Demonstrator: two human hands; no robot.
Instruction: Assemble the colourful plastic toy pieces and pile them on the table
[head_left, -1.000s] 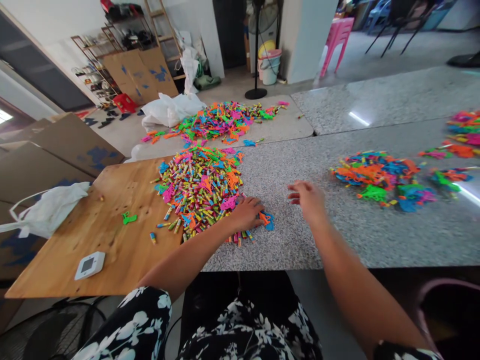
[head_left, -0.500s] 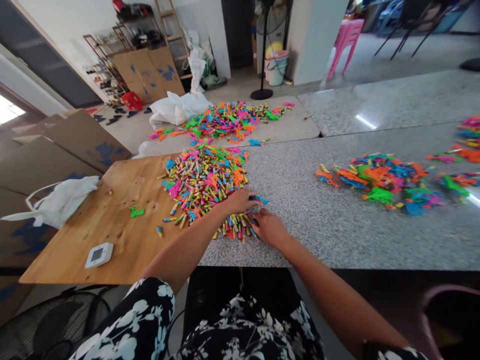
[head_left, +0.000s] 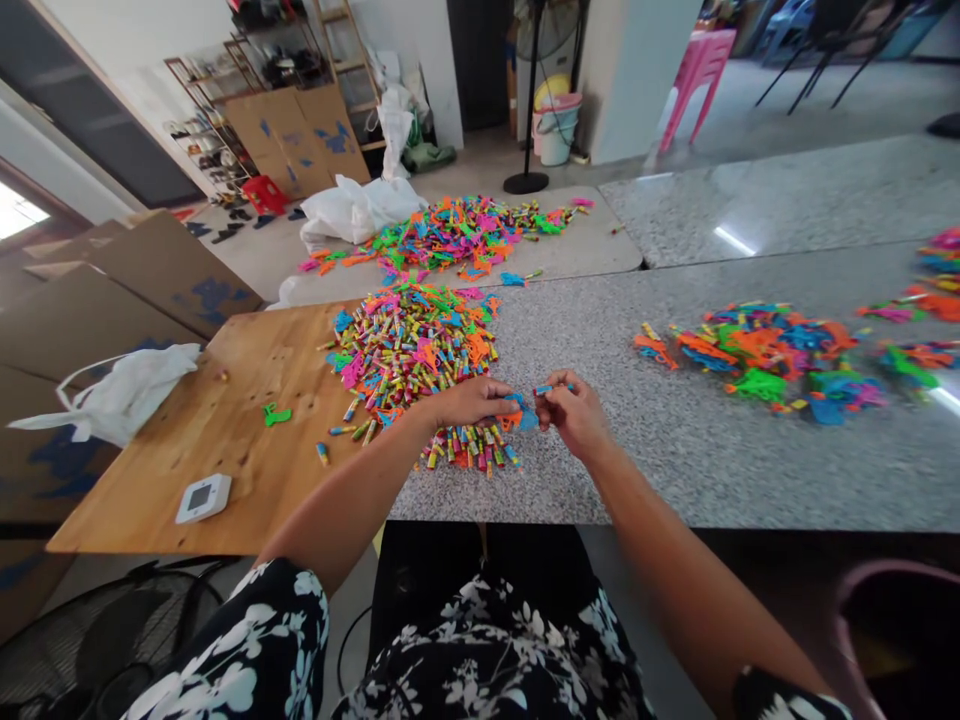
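The left hand (head_left: 466, 402) lies at the near edge of the big pile of small coloured tubes (head_left: 409, 350), with its fingers curled around a blue plastic piece (head_left: 521, 412). The right hand (head_left: 574, 410) is just beside it, and its fingertips are pinched on a small blue tube (head_left: 546, 388). The tube's end seems to meet the blue piece, but the view is too small to be sure. Both hands are above the grey stone table (head_left: 675, 460), near its front edge.

The pile lies partly on the stone table and partly on a wooden board (head_left: 225, 420) to the left. On the board there are a single green piece (head_left: 276, 415), a white small device (head_left: 203, 497) and a white bag (head_left: 120, 392). To the right, well apart from the hands, is a heap of coloured plastic pieces (head_left: 757, 352). Another heap (head_left: 457, 232) lies on the farther table.
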